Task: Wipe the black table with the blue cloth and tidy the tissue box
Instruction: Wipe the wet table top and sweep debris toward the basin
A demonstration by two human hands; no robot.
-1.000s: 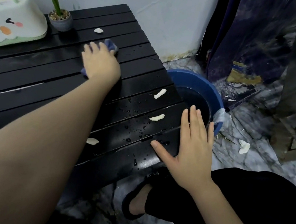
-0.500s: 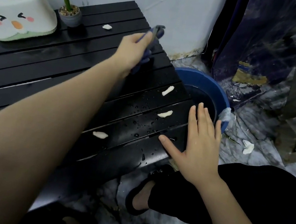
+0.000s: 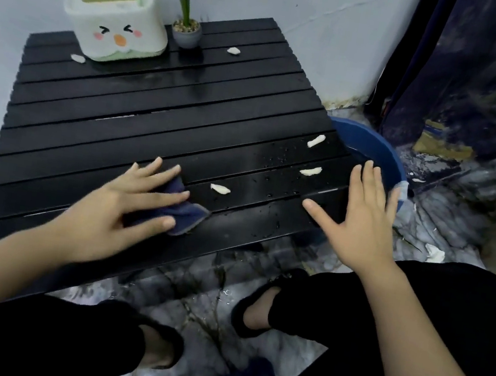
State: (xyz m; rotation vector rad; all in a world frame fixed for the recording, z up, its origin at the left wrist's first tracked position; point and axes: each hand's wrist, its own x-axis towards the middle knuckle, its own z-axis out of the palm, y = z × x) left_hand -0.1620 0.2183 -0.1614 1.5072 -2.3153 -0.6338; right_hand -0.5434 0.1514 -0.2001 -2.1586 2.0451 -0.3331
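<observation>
On blue cloth point(image 3: 184, 210): flat left hand point(image 3: 112, 215)

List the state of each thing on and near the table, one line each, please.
Blue cloth: flat under left hand.
Right hand: open, flat on black table.
Table: wet, with white scraps.
Tissue box: upright.
Flower pot: upright.
Basin: holds water.

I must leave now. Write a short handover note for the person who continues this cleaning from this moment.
Left hand: fingers straight, pressing the blue cloth flat on the near part of the black table.
Right hand: open, flat on the table's right edge.
Tissue box: back left, beside the flower pot.
Done: nothing finished yet.
Left: water drops and five white scraps, one just right of the cloth; tidy the box.
</observation>
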